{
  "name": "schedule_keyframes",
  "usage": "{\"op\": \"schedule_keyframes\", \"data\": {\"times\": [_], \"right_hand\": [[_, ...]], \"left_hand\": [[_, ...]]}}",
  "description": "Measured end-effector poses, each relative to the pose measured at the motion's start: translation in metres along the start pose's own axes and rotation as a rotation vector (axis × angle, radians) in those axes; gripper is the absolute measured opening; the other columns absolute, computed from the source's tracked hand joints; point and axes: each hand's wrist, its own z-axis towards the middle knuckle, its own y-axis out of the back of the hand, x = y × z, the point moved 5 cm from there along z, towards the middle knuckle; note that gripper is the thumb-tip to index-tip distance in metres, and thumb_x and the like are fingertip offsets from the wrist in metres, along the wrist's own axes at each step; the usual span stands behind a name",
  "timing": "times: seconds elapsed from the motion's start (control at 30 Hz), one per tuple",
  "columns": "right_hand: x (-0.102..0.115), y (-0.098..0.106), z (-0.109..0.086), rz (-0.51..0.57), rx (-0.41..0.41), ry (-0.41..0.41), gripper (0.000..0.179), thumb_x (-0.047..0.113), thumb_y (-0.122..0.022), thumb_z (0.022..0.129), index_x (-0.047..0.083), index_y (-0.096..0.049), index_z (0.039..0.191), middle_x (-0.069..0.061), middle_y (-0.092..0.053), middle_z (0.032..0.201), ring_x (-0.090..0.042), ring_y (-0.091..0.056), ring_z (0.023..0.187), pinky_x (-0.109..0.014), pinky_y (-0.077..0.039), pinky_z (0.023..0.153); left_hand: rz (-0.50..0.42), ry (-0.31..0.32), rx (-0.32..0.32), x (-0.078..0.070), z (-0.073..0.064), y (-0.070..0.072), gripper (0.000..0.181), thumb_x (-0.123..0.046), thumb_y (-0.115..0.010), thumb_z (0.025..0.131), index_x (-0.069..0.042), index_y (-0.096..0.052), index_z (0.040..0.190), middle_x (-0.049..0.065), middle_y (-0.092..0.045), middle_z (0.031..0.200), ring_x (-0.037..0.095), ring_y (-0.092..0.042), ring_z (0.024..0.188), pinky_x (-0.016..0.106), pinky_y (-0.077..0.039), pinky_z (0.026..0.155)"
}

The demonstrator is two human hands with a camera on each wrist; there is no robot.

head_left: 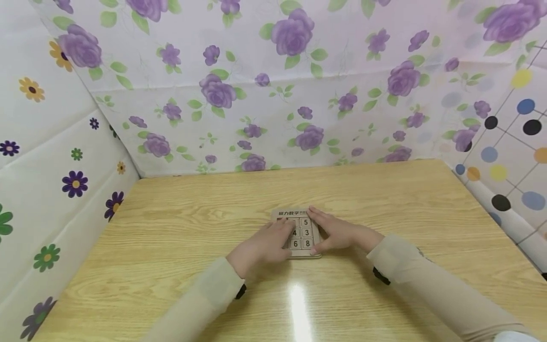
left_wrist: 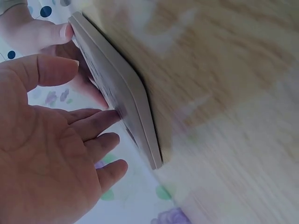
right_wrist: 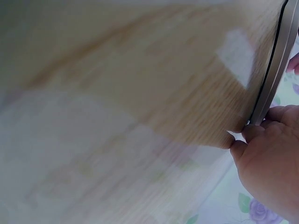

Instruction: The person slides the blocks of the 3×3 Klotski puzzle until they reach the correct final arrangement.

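The number puzzle lay flat on the desk between both hands, its long axis apparently running away from the person. The left hand, fingers extended, covered its left side; the right hand gripped its right edge.

The number board is greyish beige, with dark characters along its twelve o'clock edge and dark digits on pale tiles. Around it the table shows yellow-brown wood grain, broken by a white glare towards six o'clock. At twelve, a white backdrop carries purple roses and green leaves; at ten, a white side sheet has orange, purple and green daisies; at two, a white sheet bears blue, black, yellow and orange dots joined by thin dark lines. The sleeves are pale beige
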Motion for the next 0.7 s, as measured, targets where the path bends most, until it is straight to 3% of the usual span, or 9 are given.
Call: {"op": "schedule_keyframes", "data": {"times": [0.27,0.47,0.7], "right_hand": [[0.000,0.000,0.000,-0.001,-0.007,0.006,0.110,0.049,-0.074,0.077,0.002,-0.008,0.152,-0.015,0.002,0.160,-0.038,-0.006,0.146,-0.054,-0.014,0.117],[0.001,0.000,0.000,-0.003,-0.004,0.011,0.111,0.049,-0.074,0.076,0.002,-0.008,0.152,-0.016,0.001,0.159,-0.038,-0.007,0.145,-0.054,-0.013,0.117],[0.000,0.000,0.000,-0.003,-0.008,0.004,0.112,0.048,-0.075,0.075,0.002,-0.008,0.152,-0.015,0.001,0.160,-0.039,-0.007,0.145,-0.053,-0.013,0.117]], "left_hand": [[-0.031,-0.034,0.004,0.002,-0.001,-0.001,0.073,-0.027,-0.055,0.089,-0.003,-0.023,0.150,0.013,-0.025,0.156,0.028,-0.016,0.146,0.047,-0.015,0.119],[-0.035,-0.071,-0.049,0.005,-0.016,0.000,0.071,-0.027,-0.053,0.090,-0.001,-0.024,0.149,0.015,-0.026,0.155,0.030,-0.020,0.145,0.052,-0.017,0.118],[-0.003,-0.062,-0.074,0.006,-0.031,-0.002,0.063,-0.025,-0.048,0.092,0.002,-0.030,0.146,0.019,-0.035,0.150,0.033,-0.028,0.142,0.051,-0.020,0.117]]}}
